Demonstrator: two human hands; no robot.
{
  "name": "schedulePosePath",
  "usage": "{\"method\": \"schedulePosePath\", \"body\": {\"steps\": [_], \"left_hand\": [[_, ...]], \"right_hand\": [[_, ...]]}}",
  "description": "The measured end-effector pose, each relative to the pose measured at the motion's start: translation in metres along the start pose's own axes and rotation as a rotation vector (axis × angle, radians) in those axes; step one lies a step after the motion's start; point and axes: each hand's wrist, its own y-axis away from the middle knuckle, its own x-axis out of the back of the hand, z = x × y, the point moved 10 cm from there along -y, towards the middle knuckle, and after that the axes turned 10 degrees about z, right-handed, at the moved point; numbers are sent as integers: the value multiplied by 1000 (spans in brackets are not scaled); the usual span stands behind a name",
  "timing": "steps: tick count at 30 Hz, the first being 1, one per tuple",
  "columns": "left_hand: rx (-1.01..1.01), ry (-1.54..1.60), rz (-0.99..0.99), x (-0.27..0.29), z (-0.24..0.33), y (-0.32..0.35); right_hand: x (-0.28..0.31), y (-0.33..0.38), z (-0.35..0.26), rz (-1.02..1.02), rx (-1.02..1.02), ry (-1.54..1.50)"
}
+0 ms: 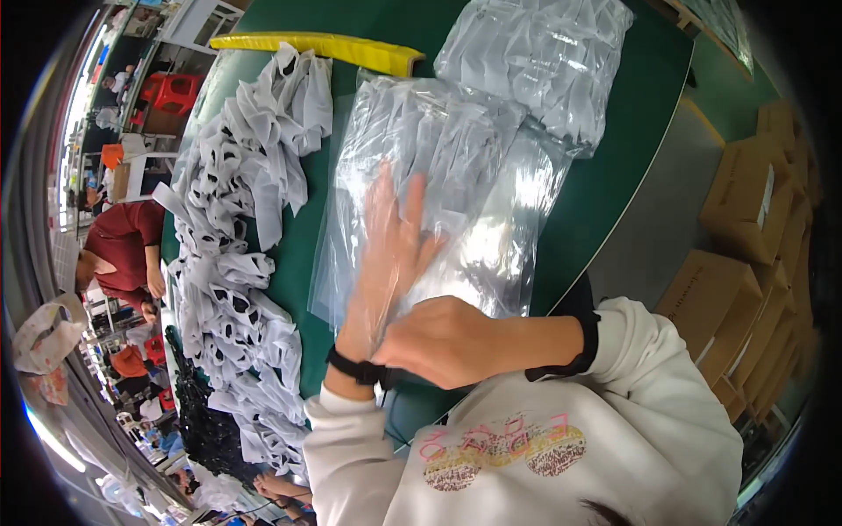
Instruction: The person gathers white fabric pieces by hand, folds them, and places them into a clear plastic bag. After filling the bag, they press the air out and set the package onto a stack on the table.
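Clear, floppy plastic bag [438,188] stuffed with folded grey fabric pieces, lying near the middle of the green tabletop [614,131], mouth toward the near edge. Left hand [386,254] slid inside the bag's mouth, fingers spread flat and seen through the film, gripping nothing, merely pressing on the contents. Right hand [447,342] curled loosely at the bag's open lip, probably pinching the film, though the pinch itself hidden under the knuckles.

Likely light, soft and yielding; film slippery, crinkly, prone to sag and to spill if lifted by one corner. Best taken at the open lip with one hand and supported flat from beneath with the other.

Second filled clear bag [535,61] touching the first at the far side. Loose heap of grey cut-out fabric pieces [237,228] along the left edge; yellow flat strip [324,48] at the far edge. Brown cardboard boxes [745,228] stacked off to the right.

Glare on the film masking the count and shape of pieces inside. Near edge of the tabletop covered by white sleeves. Black heap at lower left too blurred to identify.
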Motion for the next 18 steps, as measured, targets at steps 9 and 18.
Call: {"method": "schedulePosePath", "body": {"steps": [9, 18], "left_hand": [[-22, -219, -47, -26, 23, -36], [-94, -88, -28, -30, 15, -25]], "right_hand": [[-22, 22, 14, -285, -117, 39], [82, -92, 84, -191, 196, 1044]]}}
